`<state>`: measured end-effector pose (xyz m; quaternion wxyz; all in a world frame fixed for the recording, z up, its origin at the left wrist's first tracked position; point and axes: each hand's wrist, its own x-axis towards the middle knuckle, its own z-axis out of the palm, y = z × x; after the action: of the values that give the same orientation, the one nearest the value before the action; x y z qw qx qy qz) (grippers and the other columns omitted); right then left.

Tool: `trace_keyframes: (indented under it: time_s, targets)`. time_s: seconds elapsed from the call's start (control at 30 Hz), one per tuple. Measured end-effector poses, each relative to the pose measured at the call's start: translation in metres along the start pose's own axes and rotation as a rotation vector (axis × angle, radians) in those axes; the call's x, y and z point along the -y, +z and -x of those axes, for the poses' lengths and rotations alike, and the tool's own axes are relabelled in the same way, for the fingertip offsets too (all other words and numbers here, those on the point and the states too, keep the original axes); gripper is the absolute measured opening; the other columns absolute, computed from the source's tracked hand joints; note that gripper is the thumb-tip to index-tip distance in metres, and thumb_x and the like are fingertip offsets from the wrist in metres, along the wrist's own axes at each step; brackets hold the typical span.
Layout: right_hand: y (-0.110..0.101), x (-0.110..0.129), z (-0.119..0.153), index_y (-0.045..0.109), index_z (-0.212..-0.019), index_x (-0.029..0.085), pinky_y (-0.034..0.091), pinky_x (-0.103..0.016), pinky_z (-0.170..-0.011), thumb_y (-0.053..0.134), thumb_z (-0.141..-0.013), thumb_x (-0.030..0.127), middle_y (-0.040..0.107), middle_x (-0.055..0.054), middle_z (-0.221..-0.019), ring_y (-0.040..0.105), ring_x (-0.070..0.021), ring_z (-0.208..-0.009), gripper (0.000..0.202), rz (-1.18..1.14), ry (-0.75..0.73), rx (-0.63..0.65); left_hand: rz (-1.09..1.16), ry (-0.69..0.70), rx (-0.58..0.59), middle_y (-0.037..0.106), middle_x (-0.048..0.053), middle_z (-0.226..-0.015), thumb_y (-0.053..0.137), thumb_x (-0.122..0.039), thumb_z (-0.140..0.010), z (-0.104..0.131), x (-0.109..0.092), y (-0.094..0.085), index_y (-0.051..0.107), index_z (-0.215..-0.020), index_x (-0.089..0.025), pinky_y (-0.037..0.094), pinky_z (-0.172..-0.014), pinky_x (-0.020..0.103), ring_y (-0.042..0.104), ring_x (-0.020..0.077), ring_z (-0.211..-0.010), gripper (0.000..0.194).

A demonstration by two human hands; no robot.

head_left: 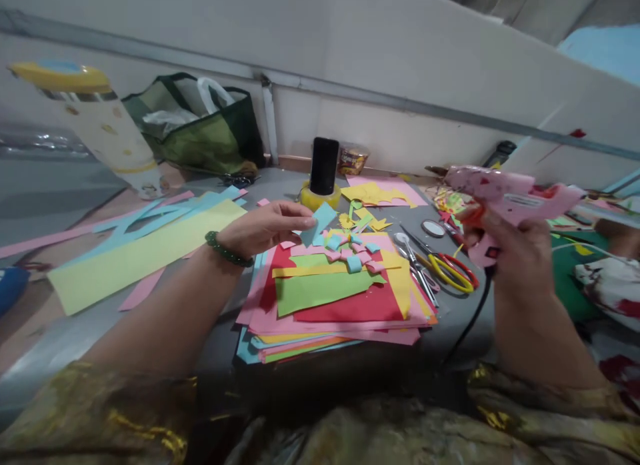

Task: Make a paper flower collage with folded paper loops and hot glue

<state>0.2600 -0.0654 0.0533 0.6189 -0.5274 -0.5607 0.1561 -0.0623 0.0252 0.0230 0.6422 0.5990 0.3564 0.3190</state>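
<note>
At the far left, a pale yellow strip (150,251) lies flat on the counter (37,348) over light blue offcuts (163,219), so some paper looks unworked. Next, the left hand (265,226) pinches a light blue paper piece (325,215) between thumb and fingers, held up just beside the near end of the small curled pieces (354,263); this one does not appear to be rolled or joined yet. The curled pieces, pink and blue, seem to be the finished part, gathered loosely on the paper stack (345,329), while a broad green strip (320,293) in front of them is uncurled. Further right lie the yellow-and-red-handled scissors (453,275), and at the far right the right hand (525,251) is wrapped around the grip of a pink glue gun (505,193), held well apart from the blue piece; whether glue is on it cannot be told. As for looks, the blue piece is small, matte and roughly rectangular, mostly flat with perhaps a slight bend near the fingertips; the curled ones are short, rounded and jumbled.
</note>
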Motion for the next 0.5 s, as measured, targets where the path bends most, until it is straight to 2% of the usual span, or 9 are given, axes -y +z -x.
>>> trace_keyframes:
  time_s: [0.1,0.17,0.23,0.33,0.5]
  targets:
    - [-0.011,-0.017,-0.03,0.06,-0.06,0.021,0.04,-0.03,-0.051,0.073,-0.071,0.048,0.058,-0.002,-0.058,0.051,-0.0162,-0.055,0.033,0.406,0.154,-0.11,0.079,0.016,-0.099,0.048,-0.006,-0.05,0.093,-0.03,-0.053,-0.002,0.003,0.001,0.069,-0.059,-0.018,0.041,-0.047,0.016,0.043,0.0052,-0.049,0.027]
    - [-0.019,-0.033,-0.046,0.052,-0.052,0.023,0.039,-0.03,-0.052,0.071,-0.076,0.046,0.053,-0.001,-0.051,0.051,-0.0172,-0.054,0.038,0.66,0.284,-0.077,0.088,0.013,-0.1,0.045,-0.006,-0.048,0.094,-0.03,-0.05,-0.003,0.004,0.003,0.067,-0.057,-0.018,0.036,-0.042,0.016,0.039,0.0043,-0.046,0.03]
    - [-0.027,-0.049,-0.056,0.047,-0.048,0.023,0.04,-0.029,-0.054,0.068,-0.081,0.04,0.05,-0.001,-0.045,0.054,-0.0181,-0.055,0.042,0.834,0.367,0.015,0.089,0.002,-0.071,0.047,-0.005,-0.048,0.095,-0.03,-0.047,-0.003,0.003,0.005,0.066,-0.056,-0.017,0.035,-0.041,0.016,0.041,0.0045,-0.046,0.034]
    - [-0.035,-0.071,-0.059,0.052,-0.049,0.023,0.043,-0.028,-0.057,0.064,-0.084,0.037,0.048,-0.001,-0.038,0.059,-0.0205,-0.057,0.04,0.975,0.454,0.116,0.086,-0.03,-0.044,0.053,-0.003,-0.051,0.095,-0.028,-0.047,-0.004,0.004,0.008,0.066,-0.058,-0.016,0.038,-0.041,0.016,0.048,0.0066,-0.048,0.034]
    - [-0.043,-0.1,-0.058,0.065,-0.058,0.017,0.045,-0.028,-0.055,0.06,-0.087,0.037,0.047,-0.002,-0.033,0.061,-0.0222,-0.051,0.036,1.033,0.523,0.182,0.114,-0.094,-0.037,0.056,-0.004,-0.057,0.092,-0.021,-0.054,-0.008,0.009,0.012,0.066,-0.062,-0.016,0.045,-0.049,0.016,0.053,0.0068,-0.052,0.028]
